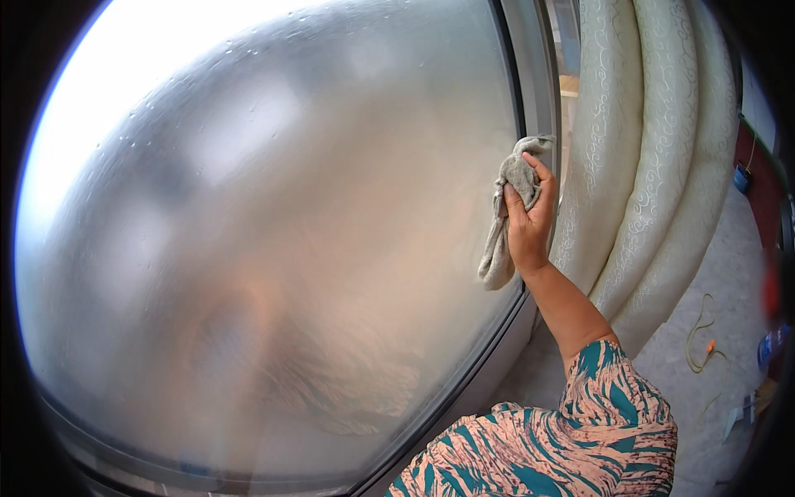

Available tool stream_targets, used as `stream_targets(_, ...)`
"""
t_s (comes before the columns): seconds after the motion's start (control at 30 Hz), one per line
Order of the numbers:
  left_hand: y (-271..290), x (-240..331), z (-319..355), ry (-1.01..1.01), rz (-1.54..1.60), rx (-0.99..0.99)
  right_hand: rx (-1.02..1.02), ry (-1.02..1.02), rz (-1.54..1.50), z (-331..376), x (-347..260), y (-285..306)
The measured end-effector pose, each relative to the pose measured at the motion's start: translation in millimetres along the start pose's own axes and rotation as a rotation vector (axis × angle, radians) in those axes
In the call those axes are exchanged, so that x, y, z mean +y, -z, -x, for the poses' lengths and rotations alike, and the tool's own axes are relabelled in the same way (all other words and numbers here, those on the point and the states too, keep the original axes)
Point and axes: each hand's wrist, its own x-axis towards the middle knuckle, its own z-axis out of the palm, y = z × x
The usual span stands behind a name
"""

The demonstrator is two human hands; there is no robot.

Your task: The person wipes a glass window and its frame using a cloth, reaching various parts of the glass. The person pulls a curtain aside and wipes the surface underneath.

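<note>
My right hand (530, 217) is closed around a bunched grey cloth (520, 178), with the thumb on its left side and the fingers wrapped over it. One end of the cloth hangs down below the hand. The cloth is against the right edge of a large glass pane (331, 207), beside its dark frame (515, 70). Haze covers much of the glass, and water drops dot its upper part. A blurred reflection shows in the lower half. My left hand is out of view.
Tall cream padded folds with a swirl pattern (609, 141) stand just right of the frame. Farther right, a yellowish cord with an orange piece (710, 346) lies on the grey floor (662, 398). A blue object (772, 346) sits at the far right edge.
</note>
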Motion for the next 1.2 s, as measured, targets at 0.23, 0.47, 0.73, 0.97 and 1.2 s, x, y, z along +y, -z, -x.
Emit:
stream_targets(0.23, 21.6, -63.7, 0.7, 0.138, -0.337, -0.074, 0.035, -0.053, -0.407, 6.9, -33.0, 7.6)
stream_targets(0.47, 12.3, -179.8, 0.4, 0.23, -0.563, 0.008, -0.295, -0.396, -0.845, 42.9, -57.0, 2.1)
stream_targets(0.73, 70.8, 47.6, -60.6, 0.055, 0.357, 0.093, -0.608, -0.196, -0.852, 80.2, -116.1, -28.7)
stream_targets(0.97, 23.9, 261.7, -34.3, -0.862, 1.339, -0.934, -0.8, 0.073, -0.822, 82.4, -134.9, -52.8)
stream_targets(1.2, -31.5, 292.7, 10.4, -0.969, 1.106, -1.148, -0.443, 0.48, -0.259, 50.1, -104.7, -84.7)
